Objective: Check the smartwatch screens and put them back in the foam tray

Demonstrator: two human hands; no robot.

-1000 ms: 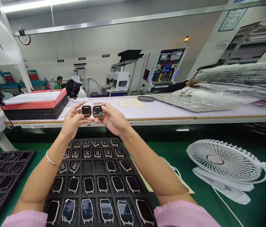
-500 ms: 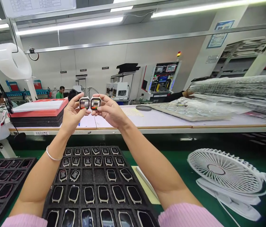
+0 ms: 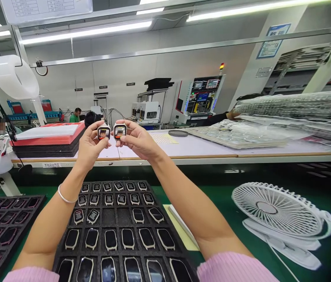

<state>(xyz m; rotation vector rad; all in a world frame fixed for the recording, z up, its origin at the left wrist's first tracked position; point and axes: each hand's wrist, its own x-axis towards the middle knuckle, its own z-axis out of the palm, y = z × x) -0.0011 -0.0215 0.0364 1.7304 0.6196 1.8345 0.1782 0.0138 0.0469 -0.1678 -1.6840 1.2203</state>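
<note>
My left hand grips one smartwatch between thumb and fingers, its lit screen facing me. Beside it, my right hand pinches a second smartwatch, also with a lit, coloured screen. The two watches are held up side by side with a narrow gap between them, in front of the raised shelf. Below my forearms lies a black foam tray of light-framed watch bodies in rows. Two neighbouring slots in its third row hold no watch. White text shows on several screens in the far rows; nearer screens are dark.
A second foam tray with purple-framed watches lies at left. A white fan stands at right on the green mat. On the shelf are stacked foam sheets and plastic-wrapped trays. Other people sit beyond, at left.
Both hands have lowered slightly with the watches, and the watches have tilted a little and stand slightly farther apart. The trays keep their contents.
</note>
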